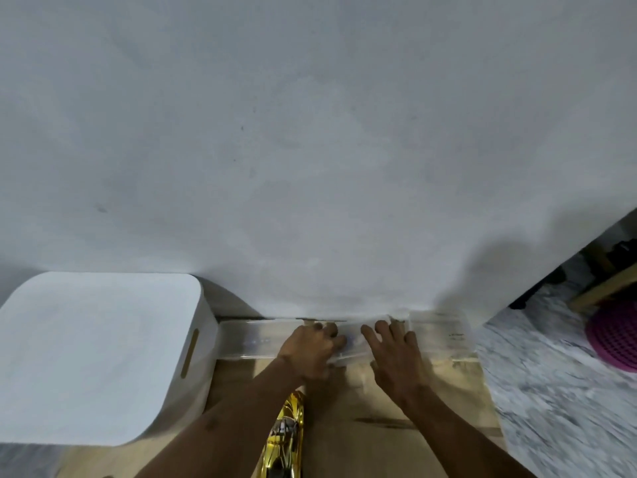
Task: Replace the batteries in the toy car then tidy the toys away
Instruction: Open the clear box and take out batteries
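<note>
A white rounded plastic storage box with a slot handle (96, 353) sits at 8 o'clock on a pale wooden surface (379, 401). Its lid is on.

Just to its right, a long clear plastic container (251, 339) lies against the foot of a plain white wall (310, 132). It runs across the frame just below centre.

The left hand (308, 350) rests on the container near its middle. Its fingers are bent and bunched together over the top. The blur hides whether they grip the edge or only press on it.

At 6 o'clock, under the left forearm, is the shiny gold toy car (286, 432). It stands on the wooden surface, nose pointing toward the wall, well short of the container and touched by neither hand.

The right hand (393, 353) lies flat on the container just beside the left, its fingers (370, 334) straight and spread apart.

At 4 o'clock is a grey marbled floor (551, 391). On it, at the right edge, sits a round purple ribbed basket (613, 336).
</note>
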Tool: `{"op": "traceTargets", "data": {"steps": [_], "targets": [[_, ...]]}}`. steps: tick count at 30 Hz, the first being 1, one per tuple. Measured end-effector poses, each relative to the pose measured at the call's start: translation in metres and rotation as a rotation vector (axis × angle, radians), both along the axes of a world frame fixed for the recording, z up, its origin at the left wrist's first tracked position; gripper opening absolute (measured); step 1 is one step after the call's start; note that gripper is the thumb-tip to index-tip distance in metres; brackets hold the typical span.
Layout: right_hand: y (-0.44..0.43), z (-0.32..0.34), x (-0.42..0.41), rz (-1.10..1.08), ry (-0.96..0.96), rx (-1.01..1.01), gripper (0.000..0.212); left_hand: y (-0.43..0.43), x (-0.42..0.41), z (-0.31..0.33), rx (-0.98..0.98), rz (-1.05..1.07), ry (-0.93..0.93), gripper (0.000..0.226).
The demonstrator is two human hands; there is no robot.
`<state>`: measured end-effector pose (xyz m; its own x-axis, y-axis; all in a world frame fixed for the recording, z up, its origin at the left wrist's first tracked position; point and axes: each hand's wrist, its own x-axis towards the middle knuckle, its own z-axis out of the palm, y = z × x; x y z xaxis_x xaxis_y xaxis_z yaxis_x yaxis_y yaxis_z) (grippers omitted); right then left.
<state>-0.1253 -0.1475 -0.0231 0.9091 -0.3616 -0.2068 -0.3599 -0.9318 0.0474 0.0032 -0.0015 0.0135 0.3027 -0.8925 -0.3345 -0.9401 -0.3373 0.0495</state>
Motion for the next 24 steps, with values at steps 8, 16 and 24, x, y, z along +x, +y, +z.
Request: {"op": "traceTargets", "data": {"steps": [8, 16, 24], "targets": [[-0.005, 0.001, 0.006, -0.04, 0.011, 0.009, 0.095, 0.002, 0.009, 0.003, -0.081, -0.038, 0.098, 0.044], [-0.009, 0.0, 0.003, 0.0, 0.056, 0.009, 0.075, 0.007, -0.002, -0.015, -0.048, -0.088, 0.046, 0.045], [0.007, 0.024, 0.01, 0.141, 0.155, 0.015, 0.042, 0.0, -0.021, -0.015, 0.058, -0.044, -0.053, 0.047]]}}
